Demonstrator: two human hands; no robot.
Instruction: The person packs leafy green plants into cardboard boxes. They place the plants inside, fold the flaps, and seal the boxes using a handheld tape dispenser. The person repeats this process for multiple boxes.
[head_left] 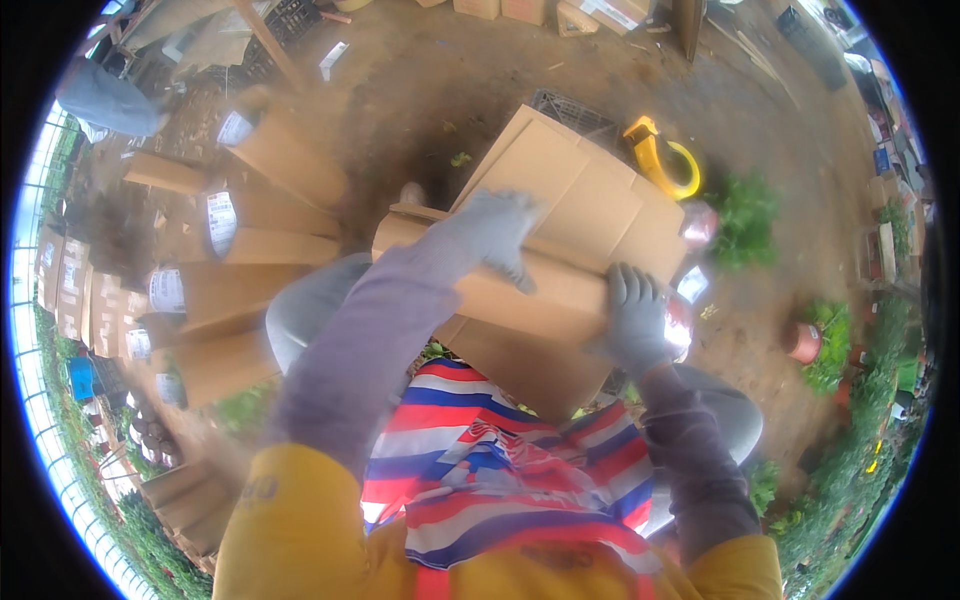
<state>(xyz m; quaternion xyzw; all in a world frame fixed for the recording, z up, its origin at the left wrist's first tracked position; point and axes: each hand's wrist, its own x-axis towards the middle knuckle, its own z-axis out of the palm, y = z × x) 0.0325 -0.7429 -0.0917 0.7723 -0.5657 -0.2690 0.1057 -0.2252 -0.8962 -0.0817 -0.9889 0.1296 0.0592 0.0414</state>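
A brown cardboard box [575,200] with its flaps open lies across my knees in the middle of the head view. My left hand [495,232], in a grey glove, presses on the box's upper edge near the fold. My right hand [635,318], also gloved in grey, grips the box's lower right edge. A striped red, white and blue cloth [500,470] covers my lap below the box.
Several cardboard boxes with white labels [240,240] are stacked at the left. A yellow tape dispenser [665,160] lies on the dirt beyond the box, beside a black crate [575,112]. Potted green plants [745,220] and a terracotta pot [803,342] stand at the right.
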